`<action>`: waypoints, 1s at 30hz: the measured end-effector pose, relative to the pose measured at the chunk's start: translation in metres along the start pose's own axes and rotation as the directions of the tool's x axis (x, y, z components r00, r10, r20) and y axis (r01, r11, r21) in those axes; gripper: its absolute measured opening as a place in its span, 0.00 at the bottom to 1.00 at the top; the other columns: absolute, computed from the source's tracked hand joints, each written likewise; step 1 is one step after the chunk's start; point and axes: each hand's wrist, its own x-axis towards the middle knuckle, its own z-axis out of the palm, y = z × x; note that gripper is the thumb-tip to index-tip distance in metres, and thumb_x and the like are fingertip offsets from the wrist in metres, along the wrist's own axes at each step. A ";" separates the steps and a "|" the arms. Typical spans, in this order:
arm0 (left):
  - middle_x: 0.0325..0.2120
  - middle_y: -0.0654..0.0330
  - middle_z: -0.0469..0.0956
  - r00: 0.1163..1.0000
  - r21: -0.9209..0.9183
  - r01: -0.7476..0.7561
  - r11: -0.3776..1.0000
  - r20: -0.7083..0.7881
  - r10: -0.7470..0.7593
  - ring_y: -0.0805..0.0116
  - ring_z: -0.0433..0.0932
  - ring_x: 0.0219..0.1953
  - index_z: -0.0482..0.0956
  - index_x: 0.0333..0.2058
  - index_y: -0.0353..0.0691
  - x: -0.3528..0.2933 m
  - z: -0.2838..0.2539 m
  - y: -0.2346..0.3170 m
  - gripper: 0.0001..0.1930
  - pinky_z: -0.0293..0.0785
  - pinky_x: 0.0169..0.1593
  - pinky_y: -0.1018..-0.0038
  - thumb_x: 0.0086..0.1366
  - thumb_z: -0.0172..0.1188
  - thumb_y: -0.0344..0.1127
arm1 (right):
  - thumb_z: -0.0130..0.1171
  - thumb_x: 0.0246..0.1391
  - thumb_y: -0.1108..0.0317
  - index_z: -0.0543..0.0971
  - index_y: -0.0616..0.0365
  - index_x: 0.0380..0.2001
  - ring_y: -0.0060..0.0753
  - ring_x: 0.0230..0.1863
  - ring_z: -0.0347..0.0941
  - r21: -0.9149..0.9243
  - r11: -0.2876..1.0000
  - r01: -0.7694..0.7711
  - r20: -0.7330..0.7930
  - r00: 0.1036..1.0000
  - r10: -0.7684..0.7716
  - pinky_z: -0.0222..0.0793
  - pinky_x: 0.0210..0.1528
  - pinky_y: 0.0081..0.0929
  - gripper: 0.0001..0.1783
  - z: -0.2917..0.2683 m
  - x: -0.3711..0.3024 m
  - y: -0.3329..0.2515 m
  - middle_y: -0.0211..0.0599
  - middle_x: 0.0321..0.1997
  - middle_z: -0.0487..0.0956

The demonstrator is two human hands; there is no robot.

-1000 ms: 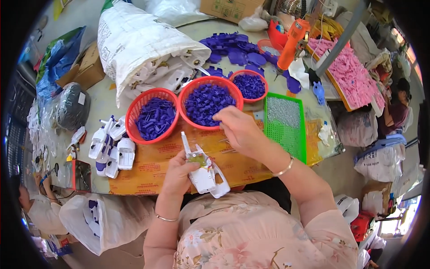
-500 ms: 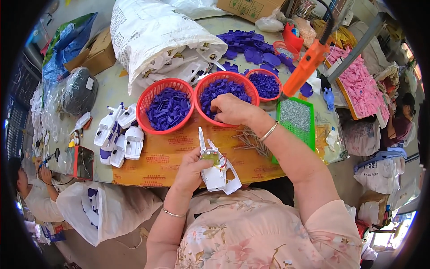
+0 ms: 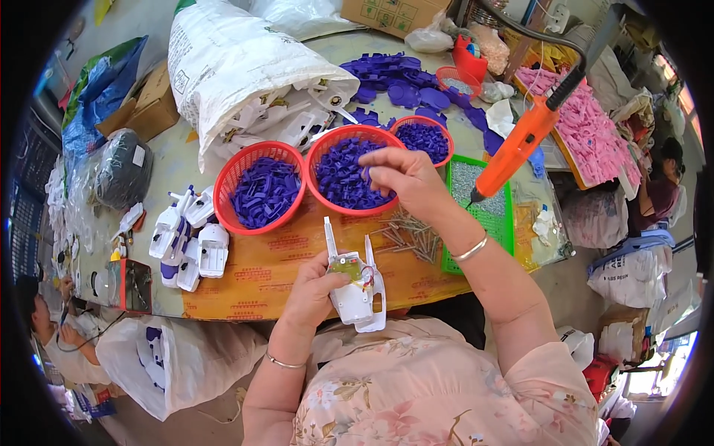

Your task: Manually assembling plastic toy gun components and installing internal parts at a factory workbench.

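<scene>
My left hand [image 3: 311, 291] grips a white plastic housing [image 3: 352, 303], its thumb lying on a greenish circuit board with thin wires. A second white shell piece hangs at the housing's right side. Over the middle red basket [image 3: 312, 195], my right hand [image 3: 401, 177] is closed in a pinch, with a bit of a small purple plastic part [image 3: 366, 174] showing at the fingertips. That basket is heaped with small purple parts [image 3: 346, 175]. On its left stands another red basket [image 3: 220, 199] of purple clips, and behind to the right a smaller red basket [image 3: 449, 141].
An orange electric screwdriver [image 3: 519, 140] hangs above a green tray [image 3: 483, 266] of small screws. Long metal pins [image 3: 413, 236] lie beside the tray. White assembled housings [image 3: 187, 238] cluster at left. A big white sack [image 3: 238, 67] spills white parts behind the baskets.
My right hand has lifted out of the middle basket and moved right, fingers pinched with a purple bit showing. The white housing has turned slightly in my left hand. The whole view has shifted.
</scene>
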 end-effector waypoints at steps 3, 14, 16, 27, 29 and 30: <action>0.38 0.47 0.77 1.000 -0.029 0.025 0.999 0.006 -0.025 0.58 0.80 0.38 0.69 0.46 0.30 -0.001 0.006 0.000 0.18 0.77 0.46 0.64 0.54 0.53 0.20 | 0.54 0.53 0.75 0.79 0.64 0.36 0.16 0.26 0.70 0.185 0.969 -0.163 0.137 0.981 0.139 0.68 0.30 0.15 0.08 -0.004 -0.021 -0.004 0.28 0.27 0.77; 0.35 0.60 0.79 0.999 0.264 -0.009 0.964 -0.046 0.023 0.77 0.77 0.34 0.73 0.45 0.32 -0.008 0.043 0.009 0.16 0.74 0.38 0.80 0.56 0.53 0.22 | 0.58 0.52 0.74 0.79 0.65 0.31 0.14 0.30 0.69 0.053 0.992 -0.115 0.245 0.965 0.098 0.66 0.34 0.16 0.05 0.001 -0.074 0.006 0.26 0.27 0.78; 0.34 0.62 0.78 1.000 0.346 -0.009 0.938 -0.021 0.017 0.79 0.76 0.33 0.74 0.45 0.33 -0.009 0.046 0.010 0.16 0.73 0.37 0.81 0.56 0.53 0.22 | 0.58 0.51 0.75 0.79 0.64 0.31 0.16 0.31 0.70 0.014 0.995 -0.098 0.254 0.963 0.091 0.66 0.35 0.17 0.04 -0.002 -0.075 0.006 0.27 0.28 0.77; 0.34 0.62 0.78 0.999 0.365 0.036 0.930 -0.024 -0.030 0.78 0.76 0.33 0.74 0.45 0.31 -0.011 0.048 0.006 0.17 0.72 0.39 0.81 0.54 0.54 0.23 | 0.58 0.49 0.74 0.80 0.64 0.29 0.16 0.28 0.70 -0.062 0.997 -0.042 0.273 0.960 0.057 0.66 0.32 0.19 0.05 -0.002 -0.078 0.015 0.29 0.25 0.78; 0.34 0.62 0.78 0.999 0.365 0.046 0.930 -0.016 -0.043 0.78 0.76 0.34 0.74 0.45 0.31 -0.011 0.048 0.006 0.17 0.72 0.39 0.81 0.54 0.54 0.23 | 0.57 0.51 0.75 0.80 0.63 0.31 0.18 0.31 0.69 -0.105 0.990 -0.097 0.310 0.942 0.126 0.65 0.35 0.19 0.05 -0.004 -0.078 0.013 0.29 0.27 0.75; 0.35 0.62 0.78 0.999 0.365 0.054 0.930 -0.012 -0.053 0.78 0.76 0.34 0.74 0.45 0.31 -0.011 0.049 0.007 0.17 0.72 0.39 0.81 0.54 0.54 0.23 | 0.57 0.51 0.75 0.80 0.63 0.31 0.18 0.31 0.69 -0.104 0.990 -0.099 0.308 0.943 0.127 0.65 0.35 0.19 0.05 -0.004 -0.078 0.014 0.29 0.27 0.75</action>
